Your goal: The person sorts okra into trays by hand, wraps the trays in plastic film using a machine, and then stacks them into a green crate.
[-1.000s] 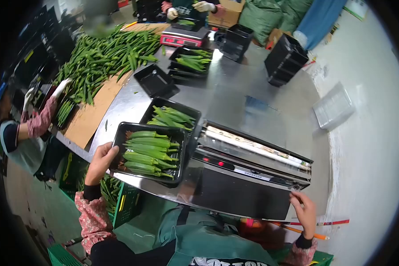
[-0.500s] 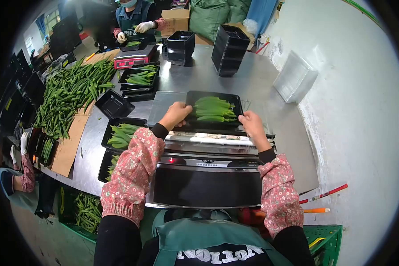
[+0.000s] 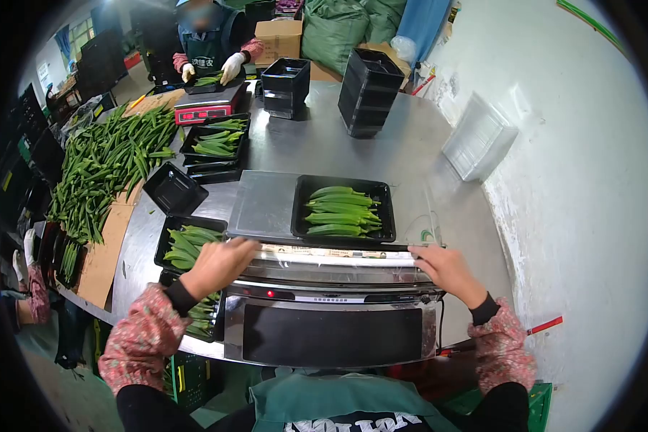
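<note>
- A film wrapping machine (image 3: 331, 335) stands at the wearer's edge of the metal bench (image 3: 313, 147), its long dark pad nearest the wearer.
- The step in hand looks like working at the film roll (image 3: 331, 253), which lies crosswise at the machine's far side.
- The left hand (image 3: 219, 265), palm down with fingers bent, is at the machine's far left corner; blur hides whether it grips film.
- The right hand (image 3: 446, 272) is at the far right corner, thumb and forefinger near together by the roll's end; whether clear film is pinched between them, I cannot tell.
- Drawing film from here would, I judge, call for a firm, level hold at both ends.
- Just beyond the machine, ahead of and between the hands, a black plastic tray of okra (image 3: 388, 209) sits upright, touched by neither hand.
- Left of the machine is another okra-filled tray (image 3: 160, 248); farther off, past its left side, a gloved co-worker (image 3: 201, 50) handles okra at a red scale (image 3: 203, 114).
</note>
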